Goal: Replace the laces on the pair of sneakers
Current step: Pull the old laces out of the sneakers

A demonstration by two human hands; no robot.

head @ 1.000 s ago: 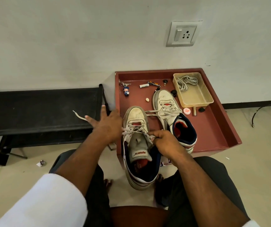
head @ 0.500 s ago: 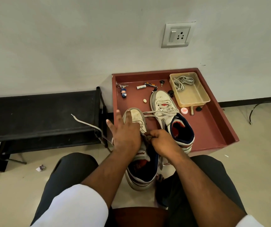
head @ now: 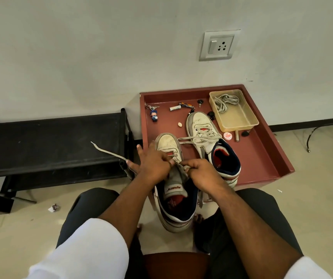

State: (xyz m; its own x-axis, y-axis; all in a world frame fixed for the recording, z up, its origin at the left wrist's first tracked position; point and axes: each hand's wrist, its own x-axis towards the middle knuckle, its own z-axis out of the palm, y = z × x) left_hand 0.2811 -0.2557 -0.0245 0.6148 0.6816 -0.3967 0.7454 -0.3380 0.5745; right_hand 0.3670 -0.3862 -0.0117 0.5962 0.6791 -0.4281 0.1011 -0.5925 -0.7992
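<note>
Apparently the near sneaker [head: 174, 186] is propped with its toe on the front edge of the red tray [head: 262, 150] and its heel hanging down between the person's knees, so the eyelets sit right under both hands. Its long axis runs straight away from the person, toe toward the wall, opening facing up. The left hand [head: 153, 164] rests on the shoe's left side with its fingers curled at the lacing, and a lace [head: 109, 152] trails out from under it to the left, its tip over the black rack [head: 51, 141]; the grip looks like a pinch on that lace. The right hand [head: 200, 172] is clenched on the lace at the tongue, probably keeping tension while the other side is worked. The second sneaker [head: 207, 141] lies flat in the tray, just beside the first, toe also toward the wall, angled a little left, laces loose. A coiled lace [head: 225, 101] waits in the tan tub [head: 240, 121] at the tray's far corner.
</note>
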